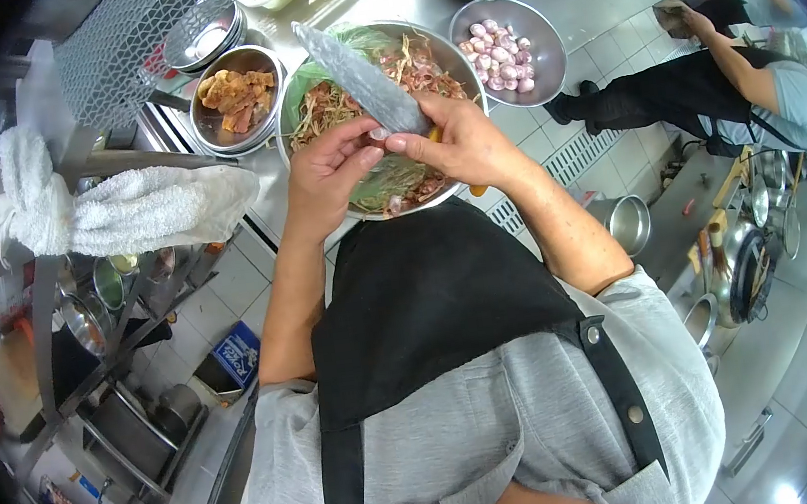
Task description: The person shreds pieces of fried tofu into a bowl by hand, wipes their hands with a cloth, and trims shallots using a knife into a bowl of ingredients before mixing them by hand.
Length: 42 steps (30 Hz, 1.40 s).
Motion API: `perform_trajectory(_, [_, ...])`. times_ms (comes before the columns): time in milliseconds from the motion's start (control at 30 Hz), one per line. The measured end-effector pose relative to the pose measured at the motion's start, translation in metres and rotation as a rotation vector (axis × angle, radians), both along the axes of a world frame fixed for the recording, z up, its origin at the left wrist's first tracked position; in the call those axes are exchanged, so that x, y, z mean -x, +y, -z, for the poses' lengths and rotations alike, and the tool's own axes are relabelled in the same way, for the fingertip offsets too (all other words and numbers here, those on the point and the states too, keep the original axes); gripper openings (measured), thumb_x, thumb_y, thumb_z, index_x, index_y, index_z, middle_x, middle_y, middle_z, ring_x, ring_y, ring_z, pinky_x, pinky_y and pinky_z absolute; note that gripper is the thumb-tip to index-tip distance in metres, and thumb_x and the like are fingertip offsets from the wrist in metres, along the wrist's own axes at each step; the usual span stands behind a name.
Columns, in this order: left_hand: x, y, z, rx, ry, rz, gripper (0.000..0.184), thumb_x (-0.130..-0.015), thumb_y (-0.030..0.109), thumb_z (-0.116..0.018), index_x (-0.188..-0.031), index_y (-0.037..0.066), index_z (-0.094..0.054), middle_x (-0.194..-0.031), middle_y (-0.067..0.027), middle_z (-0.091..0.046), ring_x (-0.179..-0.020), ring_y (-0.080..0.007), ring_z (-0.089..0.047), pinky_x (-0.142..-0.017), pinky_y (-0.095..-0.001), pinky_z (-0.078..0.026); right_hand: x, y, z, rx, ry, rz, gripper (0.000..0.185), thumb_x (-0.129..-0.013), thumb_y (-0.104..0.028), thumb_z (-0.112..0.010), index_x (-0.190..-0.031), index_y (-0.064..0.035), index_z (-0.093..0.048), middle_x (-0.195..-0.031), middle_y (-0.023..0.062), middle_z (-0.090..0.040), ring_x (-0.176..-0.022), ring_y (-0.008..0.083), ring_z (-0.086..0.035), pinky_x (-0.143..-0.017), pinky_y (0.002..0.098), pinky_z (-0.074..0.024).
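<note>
My right hand (pixel 458 139) grips a knife (pixel 354 75) with a broad grey blade, tip up and to the left; bits of its yellow handle show by the fingers. Close beside it, my left hand (pixel 335 172) is closed in a pinch at the blade's lower end. Between its fingertips is a small pale shallot-like piece (pixel 378 134), mostly hidden. Both hands are over a large metal bowl (pixel 283 126) lined with a green plastic bag (pixel 362 39). Dry brown and reddish peelings (pixel 331 110) fill it.
Right of the bowl, another metal bowl (pixel 549 45) holds peeled shallots (pixel 500 57). A bowl of orange-brown chunks (pixel 239 99) stands left, near stacked bowls (pixel 206 36). A white towel (pixel 156 207) hangs on a rail at left. A co-worker in a black apron (pixel 671 93) stands at right.
</note>
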<state>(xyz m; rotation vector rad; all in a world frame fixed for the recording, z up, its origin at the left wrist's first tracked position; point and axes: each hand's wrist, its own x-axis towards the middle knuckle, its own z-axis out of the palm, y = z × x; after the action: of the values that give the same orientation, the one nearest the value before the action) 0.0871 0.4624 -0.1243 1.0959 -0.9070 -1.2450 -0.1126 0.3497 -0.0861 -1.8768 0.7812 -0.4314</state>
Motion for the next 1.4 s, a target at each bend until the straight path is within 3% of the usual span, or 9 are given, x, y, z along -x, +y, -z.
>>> perform_trajectory(233, [0.005, -0.003, 0.002, 0.007, 0.018, 0.004, 0.033, -0.098, -0.004, -0.068, -0.130, -0.006, -0.062, -0.117, -0.0104, -0.072, -0.107, -0.0140, -0.068, -0.095, -0.0285, -0.055, 0.000, 0.005, 0.004, -0.036, -0.072, 0.002, 0.044, -0.096, -0.039, -0.078, -0.122, -0.0033, -0.072, -0.098, 0.0176, -0.076, -0.090, 0.0265, -0.075, -0.081, 0.0391, -0.0566])
perform_trajectory(400, [0.016, -0.003, 0.009, 0.035, 0.102, -0.041, 0.032, -0.096, -0.003, -0.071, -0.125, 0.000, -0.058, -0.114, -0.0076, -0.066, -0.109, -0.0147, -0.065, -0.096, -0.0297, -0.054, 0.001, 0.005, 0.006, 0.063, 0.051, 0.089, 0.038, -0.095, -0.037, -0.078, -0.108, -0.0009, -0.073, -0.080, 0.0175, -0.071, -0.068, 0.0288, -0.069, -0.066, 0.0405, -0.0539])
perform_trajectory(500, [0.024, -0.005, 0.014, 0.080, 0.129, -0.067, 0.033, -0.093, -0.005, -0.073, -0.120, 0.003, -0.055, -0.110, -0.0051, -0.063, -0.104, -0.0124, -0.063, -0.093, -0.0287, -0.053, 0.001, 0.007, 0.011, 0.079, -0.039, 0.119, 0.038, -0.094, -0.035, -0.079, -0.106, -0.0001, -0.073, -0.076, 0.0190, -0.070, -0.065, 0.0311, -0.068, -0.063, 0.0414, -0.0532])
perform_trajectory(633, [0.030, -0.007, 0.009, 0.063, 0.206, -0.085, 0.036, -0.091, -0.009, -0.075, -0.111, 0.005, -0.049, -0.107, -0.0043, -0.059, -0.097, -0.0104, -0.062, -0.090, -0.0286, -0.054, 0.004, 0.009, 0.008, 0.107, 0.001, 0.122, 0.037, -0.093, -0.033, -0.079, -0.107, 0.0004, -0.072, -0.077, 0.0196, -0.070, -0.066, 0.0311, -0.069, -0.063, 0.0411, -0.0532])
perform_trajectory(767, [0.032, -0.006, 0.010, 0.082, 0.210, -0.079, 0.038, -0.091, -0.008, -0.075, -0.117, 0.005, -0.050, -0.109, -0.0042, -0.059, -0.099, -0.0102, -0.060, -0.090, -0.0278, -0.054, 0.010, 0.011, 0.012, 0.085, -0.019, 0.130, 0.037, -0.095, -0.033, -0.078, -0.111, -0.0005, -0.072, -0.076, 0.0169, -0.070, -0.065, 0.0265, -0.067, -0.063, 0.0390, -0.0527])
perform_trajectory(867, [0.033, -0.009, 0.002, 0.102, 0.160, -0.117, 0.039, -0.090, -0.008, -0.077, -0.119, 0.004, -0.054, -0.111, -0.0033, -0.058, -0.099, -0.0103, -0.059, -0.090, -0.0270, -0.053, 0.011, 0.013, 0.004, 0.033, -0.051, 0.131, 0.037, -0.096, -0.034, -0.078, -0.113, -0.0014, -0.072, -0.077, 0.0150, -0.069, -0.066, 0.0222, -0.065, -0.063, 0.0373, -0.0524])
perform_trajectory(967, [0.027, -0.011, 0.013, 0.188, -0.075, -0.045, 0.038, -0.088, -0.009, -0.079, -0.117, 0.003, -0.058, -0.112, -0.0027, -0.058, -0.098, -0.0105, -0.059, -0.090, -0.0266, -0.053, 0.015, 0.013, -0.003, -0.008, -0.006, 0.120, 0.037, -0.096, -0.034, -0.077, -0.114, -0.0020, -0.072, -0.078, 0.0137, -0.069, -0.067, 0.0197, -0.064, -0.064, 0.0360, -0.0520])
perform_trajectory(1033, [0.030, -0.009, 0.012, 0.072, 0.127, -0.087, 0.036, -0.086, -0.010, -0.080, -0.113, 0.003, -0.060, -0.113, -0.0020, -0.058, -0.098, -0.0105, -0.060, -0.090, -0.0268, -0.054, 0.017, 0.013, -0.002, -0.028, 0.042, 0.109, 0.036, -0.096, -0.033, -0.078, -0.115, -0.0022, -0.072, -0.078, 0.0134, -0.069, -0.068, 0.0192, -0.064, -0.065, 0.0355, -0.0518])
perform_trajectory(1400, [0.032, -0.008, 0.016, 0.106, 0.146, -0.074, 0.043, -0.082, -0.014, -0.081, -0.113, 0.005, -0.057, -0.112, -0.0040, -0.060, -0.099, -0.0096, -0.060, -0.090, -0.0275, -0.057, 0.024, 0.016, 0.018, -0.161, -0.145, 0.122, 0.035, -0.097, -0.031, -0.077, -0.115, -0.0014, -0.073, -0.081, 0.0080, -0.070, -0.072, 0.0115, -0.059, -0.066, 0.0322, -0.0501])
